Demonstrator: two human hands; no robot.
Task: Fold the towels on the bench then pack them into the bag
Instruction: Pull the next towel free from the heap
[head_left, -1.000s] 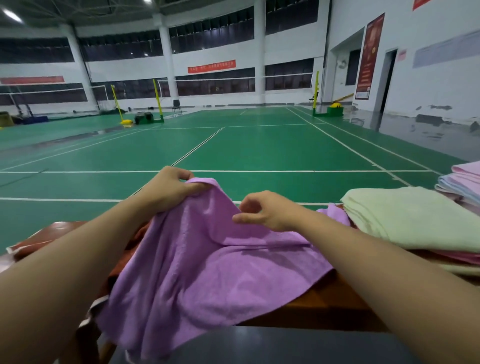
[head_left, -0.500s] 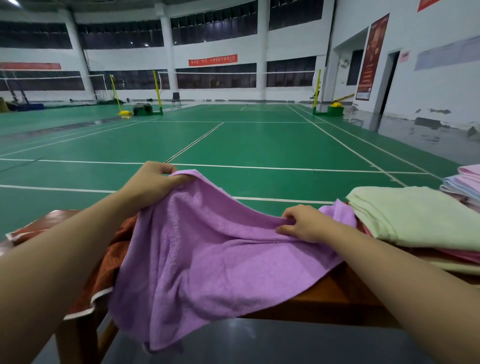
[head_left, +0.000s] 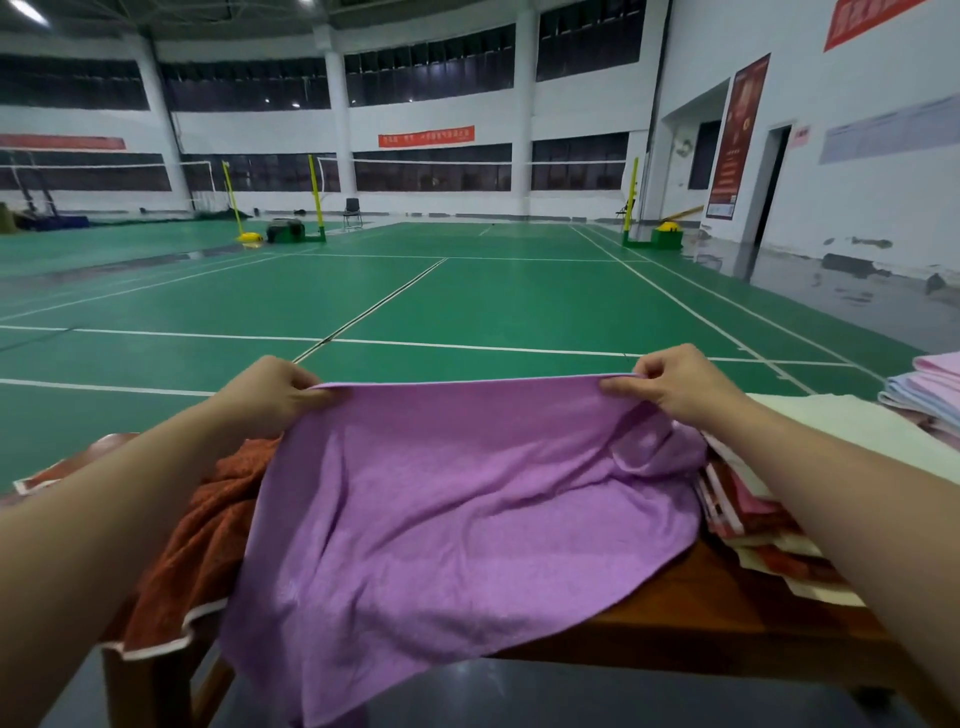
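Over the bench (head_left: 727, 618), you hold the purple towel (head_left: 457, 509) up by its far edge, so it hangs flat and you can find a straight fold. Your left hand (head_left: 270, 397) pinches one top corner, and your right hand (head_left: 675, 382) pinches the other between thumb and fingers. An orange towel (head_left: 208, 525) lies underneath, waiting. Folded towels (head_left: 831, 436) sit stacked on your right. No bag shows.

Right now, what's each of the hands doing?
Left hand: grips the far left corner of the purple terry towel.
Right hand: pinches its far right corner.
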